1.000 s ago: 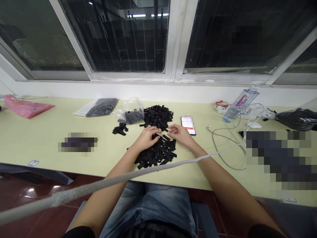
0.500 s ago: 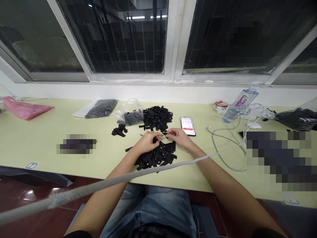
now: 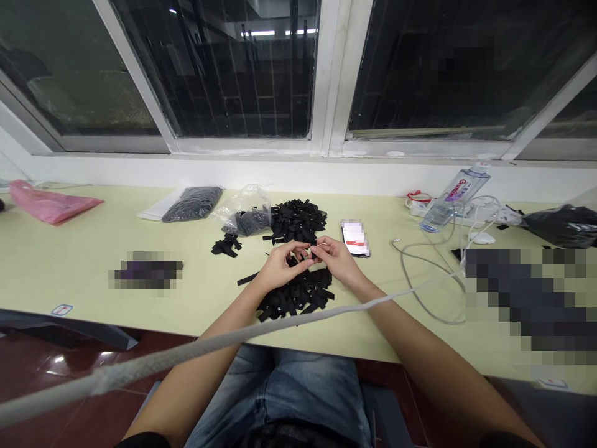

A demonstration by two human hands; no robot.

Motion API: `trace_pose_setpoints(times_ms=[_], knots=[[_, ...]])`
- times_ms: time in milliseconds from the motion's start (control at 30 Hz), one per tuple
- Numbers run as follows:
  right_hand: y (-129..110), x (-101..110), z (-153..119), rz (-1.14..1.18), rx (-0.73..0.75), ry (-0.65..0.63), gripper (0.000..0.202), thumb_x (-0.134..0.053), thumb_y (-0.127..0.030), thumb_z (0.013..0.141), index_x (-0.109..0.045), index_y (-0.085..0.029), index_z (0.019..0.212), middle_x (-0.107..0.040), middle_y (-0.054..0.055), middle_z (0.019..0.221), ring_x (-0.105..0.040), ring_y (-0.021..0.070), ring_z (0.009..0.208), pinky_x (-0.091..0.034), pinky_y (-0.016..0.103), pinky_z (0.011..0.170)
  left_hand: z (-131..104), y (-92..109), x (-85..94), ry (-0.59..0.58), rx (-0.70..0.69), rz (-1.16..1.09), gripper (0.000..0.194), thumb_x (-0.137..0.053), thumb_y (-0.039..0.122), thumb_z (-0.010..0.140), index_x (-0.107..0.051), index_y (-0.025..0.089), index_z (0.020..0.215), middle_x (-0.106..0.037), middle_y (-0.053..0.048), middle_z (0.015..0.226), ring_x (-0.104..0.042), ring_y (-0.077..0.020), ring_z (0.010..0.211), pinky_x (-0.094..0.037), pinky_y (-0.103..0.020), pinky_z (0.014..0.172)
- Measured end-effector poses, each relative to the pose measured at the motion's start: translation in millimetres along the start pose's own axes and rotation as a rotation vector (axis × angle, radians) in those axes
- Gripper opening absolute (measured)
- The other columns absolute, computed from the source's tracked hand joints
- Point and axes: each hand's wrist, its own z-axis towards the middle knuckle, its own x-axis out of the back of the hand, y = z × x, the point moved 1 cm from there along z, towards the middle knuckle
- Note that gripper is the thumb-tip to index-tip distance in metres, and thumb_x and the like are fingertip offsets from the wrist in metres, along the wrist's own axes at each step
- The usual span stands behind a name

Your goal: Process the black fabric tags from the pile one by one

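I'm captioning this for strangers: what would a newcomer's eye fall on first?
First, the left hand and right hand, close together by the piled black strips, mid-picture. Then the pale cord slanting across the foreground. A clear, labeled bottle stands out at the back right.

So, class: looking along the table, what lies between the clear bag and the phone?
In the head view, the far heap of black strips lies between the clear bag and the phone; bare table shows between heap and phone.
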Motion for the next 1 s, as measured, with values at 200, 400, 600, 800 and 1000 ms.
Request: trace_pose_setpoints(times_ms=[200, 400, 600, 800, 1000], knots=[[1, -5, -3, -0.048, 0.021, 0.101, 0.030, -0.067, -0.049, 0.084, -0.056, -0.021, 0.089, -0.068, 0.000, 0.072, -0.063, 0.0151, 0.066, -0.048, 0.026, 0.065, -1, -7, -7.2, -0.003, 0.072, -0.067, 0.035, -0.069, 0.045, 0.086, -0.072, 0.016, 0.105, -0.071, -0.004, 0.082, -0.062, -0.0145, 0.071, -0.047, -0.025, 0.066], [-2, -14, -7, -0.079, 0.089, 0.169, 0.029, -0.064, -0.049, 0.086, -0.059, -0.020, 0.087, -0.067, 0.002, 0.080, -0.064, 0.0160, 0.073, -0.049, 0.026, 0.067, 0, -17, -6.7, 0.032, 0.141, -0.059, 0.035, -0.067, 0.042, 0.087, -0.075, 0.015, 0.107, -0.075, -0.005, 0.084, -0.064, -0.0167, 0.074, -0.047, -0.026, 0.066], [-1, -11, -6, -0.197, 0.138, 0.327, 0.028, -0.062, -0.047, 0.087, -0.057, -0.020, 0.092, -0.060, 0.002, 0.080, -0.057, 0.0149, 0.071, -0.048, 0.026, 0.065, 1, -14, -3.0, 0.072, 0.155, -0.018, 0.028, -0.067, 0.042, 0.086, -0.076, 0.016, 0.084, -0.075, -0.003, 0.083, -0.064, -0.0164, 0.072, -0.047, -0.026, 0.065], [-17, -22, -23, -0.520, 0.319, 0.293, 0.017, -0.055, -0.038, 0.094, -0.050, -0.023, 0.096, -0.056, 0.000, 0.081, -0.054, 0.0143, 0.069, -0.045, 0.028, 0.067, 1, -10, 0.2, 0.125, 0.199, -0.017, 0.028, -0.066, 0.041, 0.086, -0.075, 0.015, 0.080, -0.074, -0.003, 0.077, -0.065, -0.0166, 0.069, -0.047, -0.025, 0.063], [-25, -30, -28, -0.598, 0.358, 0.134, 0.016, -0.044, -0.028, 0.099, -0.058, -0.023, 0.103, -0.063, 0.006, 0.101, -0.062, 0.0177, 0.089, -0.049, 0.031, 0.081, 1, -9, -1.3, 0.087, 0.133, -0.064, 0.024, -0.063, 0.034, 0.088, -0.077, 0.016, 0.093, -0.077, -0.005, 0.092, -0.069, -0.0197, 0.083, -0.051, -0.026, 0.074]])
